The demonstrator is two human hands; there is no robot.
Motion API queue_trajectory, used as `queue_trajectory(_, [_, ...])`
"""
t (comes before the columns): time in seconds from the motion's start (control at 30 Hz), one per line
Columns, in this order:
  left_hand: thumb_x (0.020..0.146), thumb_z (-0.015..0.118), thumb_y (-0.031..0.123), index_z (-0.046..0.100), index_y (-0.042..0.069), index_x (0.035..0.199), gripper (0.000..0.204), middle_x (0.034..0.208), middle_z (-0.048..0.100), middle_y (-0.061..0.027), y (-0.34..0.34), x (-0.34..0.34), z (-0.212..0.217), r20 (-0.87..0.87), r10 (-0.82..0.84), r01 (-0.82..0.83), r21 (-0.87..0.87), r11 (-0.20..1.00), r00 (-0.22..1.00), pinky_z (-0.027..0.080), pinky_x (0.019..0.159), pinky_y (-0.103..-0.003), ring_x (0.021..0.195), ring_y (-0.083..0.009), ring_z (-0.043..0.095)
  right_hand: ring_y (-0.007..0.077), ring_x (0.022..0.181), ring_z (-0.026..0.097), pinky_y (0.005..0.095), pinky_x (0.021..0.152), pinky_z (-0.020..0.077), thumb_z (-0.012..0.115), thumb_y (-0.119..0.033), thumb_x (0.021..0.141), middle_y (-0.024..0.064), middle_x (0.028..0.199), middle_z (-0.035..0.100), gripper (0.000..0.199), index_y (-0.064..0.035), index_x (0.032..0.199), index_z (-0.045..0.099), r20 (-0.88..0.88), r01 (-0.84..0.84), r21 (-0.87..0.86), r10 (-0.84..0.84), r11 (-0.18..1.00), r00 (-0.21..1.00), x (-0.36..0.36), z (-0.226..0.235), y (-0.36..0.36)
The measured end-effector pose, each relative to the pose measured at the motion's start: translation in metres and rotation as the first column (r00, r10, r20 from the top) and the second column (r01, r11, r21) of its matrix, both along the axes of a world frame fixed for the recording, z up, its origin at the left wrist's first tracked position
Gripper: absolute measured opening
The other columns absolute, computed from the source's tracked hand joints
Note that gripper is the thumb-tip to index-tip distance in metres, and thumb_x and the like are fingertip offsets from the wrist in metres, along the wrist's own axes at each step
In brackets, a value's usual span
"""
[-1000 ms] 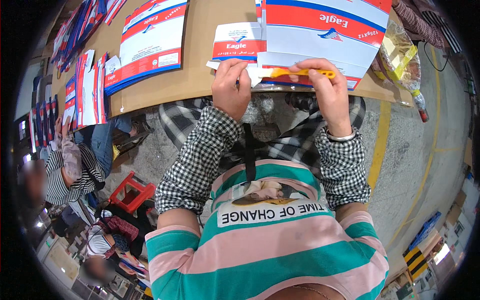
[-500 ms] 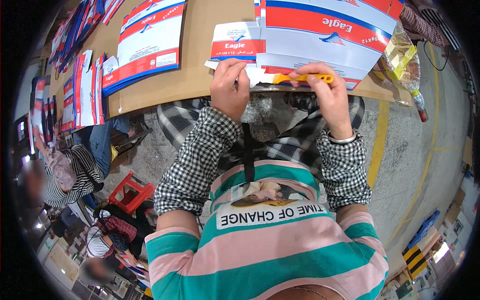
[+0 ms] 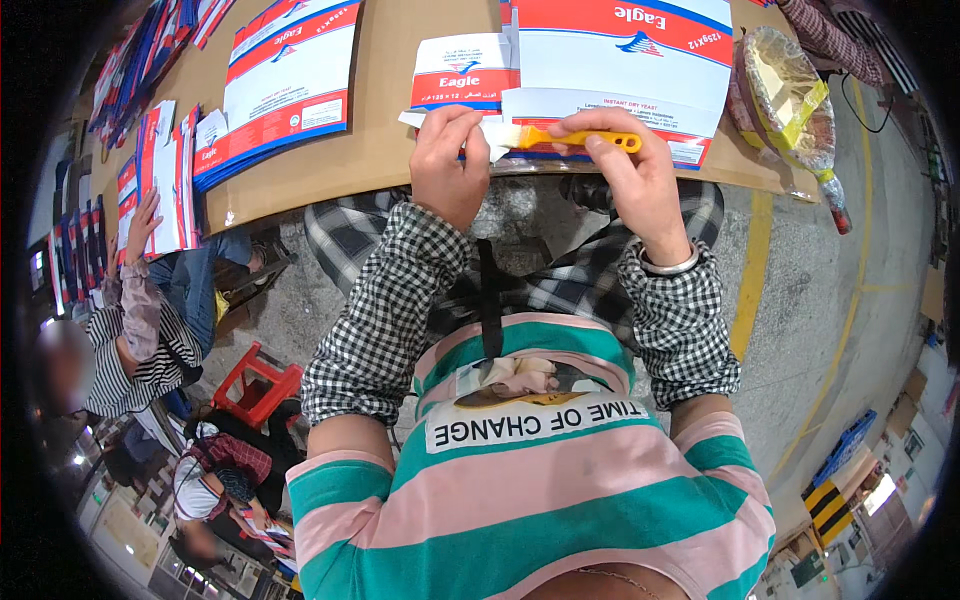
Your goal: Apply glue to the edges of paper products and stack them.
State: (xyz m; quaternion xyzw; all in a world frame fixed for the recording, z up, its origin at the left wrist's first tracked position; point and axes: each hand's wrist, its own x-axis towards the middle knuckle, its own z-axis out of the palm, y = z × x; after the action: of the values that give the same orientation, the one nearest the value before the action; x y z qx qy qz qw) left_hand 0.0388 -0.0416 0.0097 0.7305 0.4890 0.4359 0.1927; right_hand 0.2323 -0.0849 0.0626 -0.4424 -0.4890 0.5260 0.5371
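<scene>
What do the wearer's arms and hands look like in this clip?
Both forearms wear black-and-white checked sleeves, under a pink-and-green striped top. The left hand is bare, with no glove or ring visible. The right hand is also bare, with a silver bangle at the wrist.

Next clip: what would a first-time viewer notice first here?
At the top centre, the right hand holds a yellow-handled utility knife against a flat white, red and blue printed carton, while the left hand pins its flap. Similar flat cartons lie stacked on the brown cardboard-covered table, upper left.
</scene>
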Motion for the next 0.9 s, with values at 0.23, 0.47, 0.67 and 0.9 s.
queue_trajectory(0.23, [0.079, 0.054, 0.0, 0.062, -0.004, 0.088, 0.013, 0.09, 0.061, -0.0141, -0.0001, -0.001, -0.0007, -0.012, -0.006, 0.006, 0.001, 1.0, 1.0, 0.048, 0.072, -0.031, 0.081, -0.0244, 0.06, 0.016, 0.094, 0.059, 0.0259, 0.081, 0.0483, 0.042, -0.002, 0.088, 0.0105, 0.095, 0.062, 0.019, 0.0039, 0.099, 0.057, 0.092, -0.006, 0.021, 0.004, 1.0, 0.996, 0.0016, 0.0047, -0.0027])
queue_trajectory(0.47, [0.078, 0.054, -0.001, 0.062, -0.004, 0.087, 0.013, 0.089, 0.061, -0.0141, 0.0006, -0.001, -0.0015, -0.02, 0.002, -0.001, 0.031, 1.0, 1.0, 0.048, 0.071, -0.031, 0.081, -0.0246, 0.06, 0.0149, 0.09, 0.059, 0.0258, 0.081, 0.0473, 0.043, -0.002, 0.088, 0.0104, 0.096, 0.062, 0.019, 0.0039, 0.1, 0.057, 0.058, -0.011, -0.018, 0.012, 1.0, 0.998, 0.0028, 0.0047, -0.0041])
queue_trajectory(0.67, [0.078, 0.054, -0.001, 0.062, -0.004, 0.087, 0.012, 0.089, 0.061, -0.0142, 0.001, -0.0016, -0.0027, 0.008, -0.001, 0.0, 0.043, 0.999, 1.0, 0.049, 0.071, -0.031, 0.08, -0.0242, 0.06, 0.0156, 0.09, 0.06, 0.026, 0.08, 0.0491, 0.043, -0.003, 0.089, 0.0105, 0.097, 0.062, 0.02, 0.0034, 0.101, 0.057, 0.059, -0.014, -0.108, 0.021, 0.994, 0.998, 0.0009, 0.0023, -0.0039])
queue_trajectory(0.9, [0.078, 0.054, -0.001, 0.062, -0.004, 0.087, 0.012, 0.089, 0.061, -0.014, 0.0006, -0.0006, -0.0005, -0.003, -0.019, 0.019, 0.046, 0.999, 1.0, 0.049, 0.07, -0.031, 0.08, -0.0243, 0.06, 0.0158, 0.09, 0.06, 0.0272, 0.081, 0.0492, 0.042, -0.003, 0.089, 0.0111, 0.098, 0.062, 0.019, 0.0037, 0.101, 0.056, 0.022, -0.012, -0.013, 0.012, 1.0, 1.0, 0.0001, 0.0006, -0.0035])
